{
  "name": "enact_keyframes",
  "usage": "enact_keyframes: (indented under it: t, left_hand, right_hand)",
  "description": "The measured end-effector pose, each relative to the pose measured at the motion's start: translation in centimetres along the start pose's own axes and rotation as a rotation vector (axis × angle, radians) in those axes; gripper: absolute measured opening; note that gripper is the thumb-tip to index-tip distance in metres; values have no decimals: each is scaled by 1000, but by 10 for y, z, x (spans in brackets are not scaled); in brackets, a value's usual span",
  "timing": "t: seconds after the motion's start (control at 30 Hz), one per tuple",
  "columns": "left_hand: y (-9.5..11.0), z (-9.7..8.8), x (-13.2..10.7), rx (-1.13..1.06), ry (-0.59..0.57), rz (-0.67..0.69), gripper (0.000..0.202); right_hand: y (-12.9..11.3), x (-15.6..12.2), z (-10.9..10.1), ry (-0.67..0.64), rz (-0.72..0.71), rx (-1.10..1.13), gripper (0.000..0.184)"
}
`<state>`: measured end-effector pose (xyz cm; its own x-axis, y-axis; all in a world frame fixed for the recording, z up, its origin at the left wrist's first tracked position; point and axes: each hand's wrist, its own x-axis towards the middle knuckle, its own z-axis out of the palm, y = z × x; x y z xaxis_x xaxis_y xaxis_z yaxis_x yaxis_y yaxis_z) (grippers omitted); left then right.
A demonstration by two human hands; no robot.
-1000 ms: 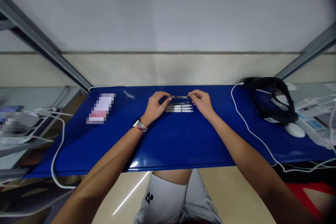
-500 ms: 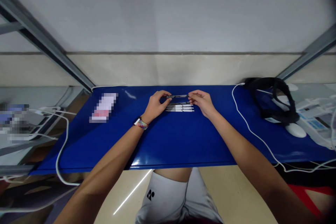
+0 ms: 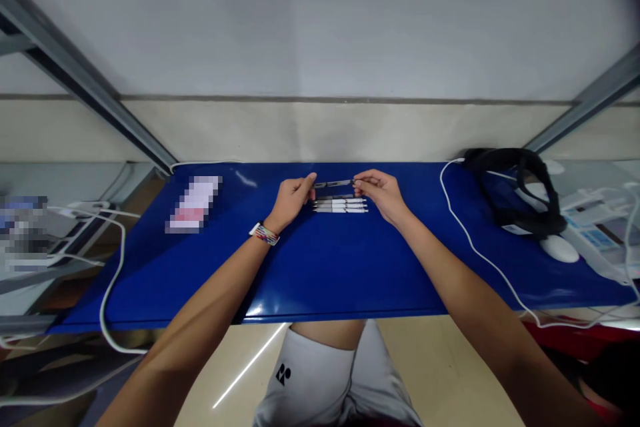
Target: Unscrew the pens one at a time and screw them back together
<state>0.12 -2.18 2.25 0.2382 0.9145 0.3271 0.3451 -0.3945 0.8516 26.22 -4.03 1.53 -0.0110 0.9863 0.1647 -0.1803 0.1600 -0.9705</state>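
Observation:
A dark-and-clear pen (image 3: 334,183) is held level above the blue tabletop, one end at each hand. My left hand (image 3: 293,200) is closed at its left end, with the thumb on top and the other fingers curled under. My right hand (image 3: 381,192) pinches the right end between thumb and fingertips. Just nearer to me, several white-and-grey pens (image 3: 343,205) lie side by side in a row, tips pointing left. A colourful woven band circles my left wrist.
The blue tabletop (image 3: 320,267) ends at a wall. A blurred pink-and-white item (image 3: 195,203) lies left. At right are a black head strap (image 3: 525,193), a white mouse-shaped object (image 3: 560,249) and a white cable (image 3: 470,237). Metal posts (image 3: 135,127) flank the table.
My left hand has rolled so its thumb lies on top at the pen's end. The held pen has tilted slightly, its right end higher. The row of pens stays put.

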Motion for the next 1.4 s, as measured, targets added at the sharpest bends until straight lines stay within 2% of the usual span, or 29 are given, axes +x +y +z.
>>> enact_keyframes:
  t: [0.1, 0.17, 0.23, 0.33, 0.4, 0.53, 0.6, 0.63, 0.7, 0.8, 0.87, 0.93, 1.07, 1.4]
  left_hand:
    - [-4, 1, 3, -53, 36, 89, 34]
    - [-6, 2, 4, -62, 56, 134, 38]
    - [-7, 2, 5, -30, 49, 133, 28]
    - [-7, 1, 6, -7, 44, 96, 45]
    - [-7, 1, 7, -36, 53, 96, 36]
    - [-9, 0, 7, -31, 46, 109, 32]
    - [-10, -1, 7, -24, 12, 72, 52]
    - [-10, -1, 8, -40, 6, 58, 53]
    - [-11, -1, 8, -79, -1, 66, 37]
    - [-13, -2, 8, -65, 14, 78, 35]
    - [-15, -3, 9, -28, 30, 31, 57]
    - [-16, -4, 10, -12, 47, -6, 67]
    - [-18, -4, 12, -85, 101, 23, 41]
    - [-27, -5, 14, -174, 184, -2, 30]
  right_hand:
    - [0, 0, 0, 22, 6, 2, 35]
    - [0, 0, -1, 47, 6, -7, 37]
    - [0, 0, -3, 66, 8, -12, 38]
    - [0, 1, -4, 74, 10, -4, 39]
    - [0, 1, -5, 74, 14, -4, 39]
    - [1, 2, -5, 79, 13, -20, 40]
    - [2, 2, -5, 85, 13, -17, 41]
    - [2, 3, -6, 86, 14, -14, 41]
    - [2, 3, -6, 87, 16, -10, 40]
    - [2, 3, -6, 90, 16, -3, 40]
    - [0, 3, -6, 82, 12, 2, 40]
    - [-1, 3, -6, 72, 6, 9, 40]
    - [-2, 4, -9, 79, 4, 30, 38]
    - [2, 12, -23, 235, 34, 51, 29]
